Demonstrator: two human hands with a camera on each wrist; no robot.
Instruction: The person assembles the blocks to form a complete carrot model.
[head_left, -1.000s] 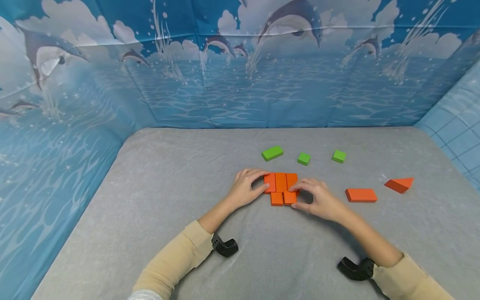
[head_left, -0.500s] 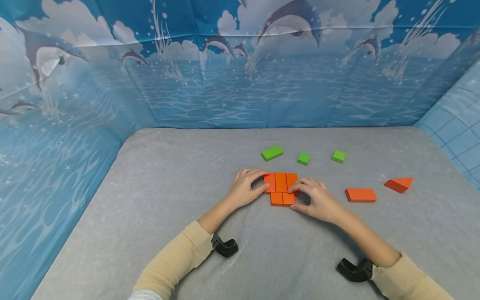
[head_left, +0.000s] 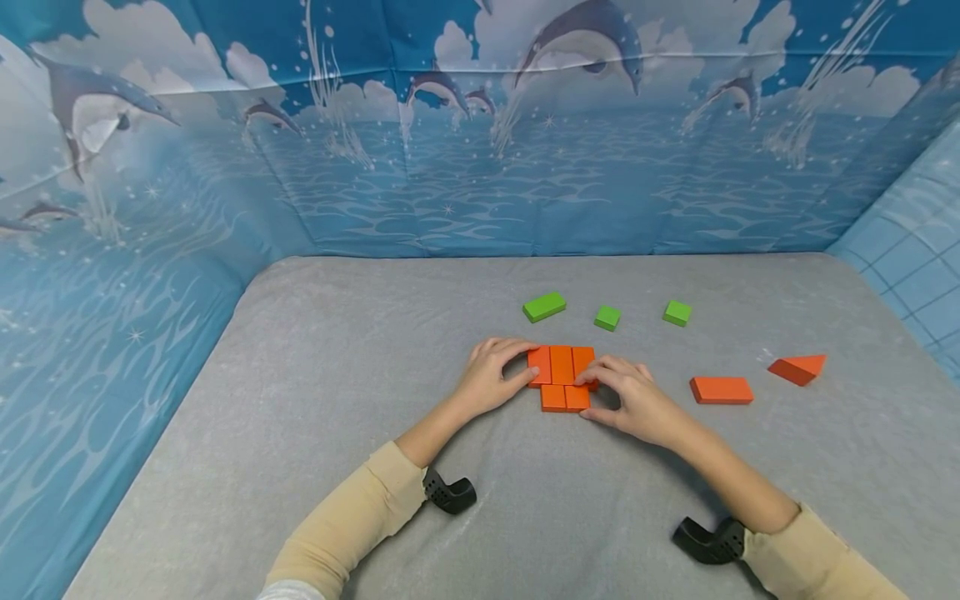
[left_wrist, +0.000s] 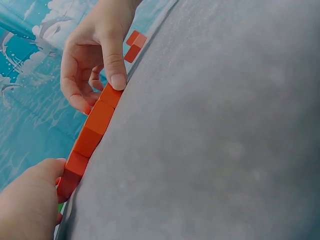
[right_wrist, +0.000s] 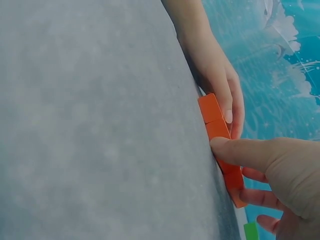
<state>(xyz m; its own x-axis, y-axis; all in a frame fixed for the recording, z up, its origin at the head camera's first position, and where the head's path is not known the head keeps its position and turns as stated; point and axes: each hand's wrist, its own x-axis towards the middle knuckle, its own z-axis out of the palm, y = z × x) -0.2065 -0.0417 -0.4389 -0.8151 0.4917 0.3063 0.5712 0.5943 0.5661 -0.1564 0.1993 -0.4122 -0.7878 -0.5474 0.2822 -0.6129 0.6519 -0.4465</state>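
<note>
Left hand [head_left: 491, 381], half-curled, grips a red-orange rectangular block [head_left: 541, 364]; right hand [head_left: 636, 398] pinches an orange square block [head_left: 576, 398], its far corner hidden. Grey cloth [head_left: 540, 500] extends nearside.

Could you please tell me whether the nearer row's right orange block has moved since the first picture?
Yes: the right block has shifted slightly left, closing the gap to the unmoved left block.

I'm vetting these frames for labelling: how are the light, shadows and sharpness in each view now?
Head: soft, even light, orange blocks fairly crisp, a faint shadow beside the right forearm; left wrist: gray cloth blurred across the foreground, orange blocks clearer, scene tilted; right wrist: gray cloth blurred on the picture's left, orange blocks again clearer, also tilted.
</note>
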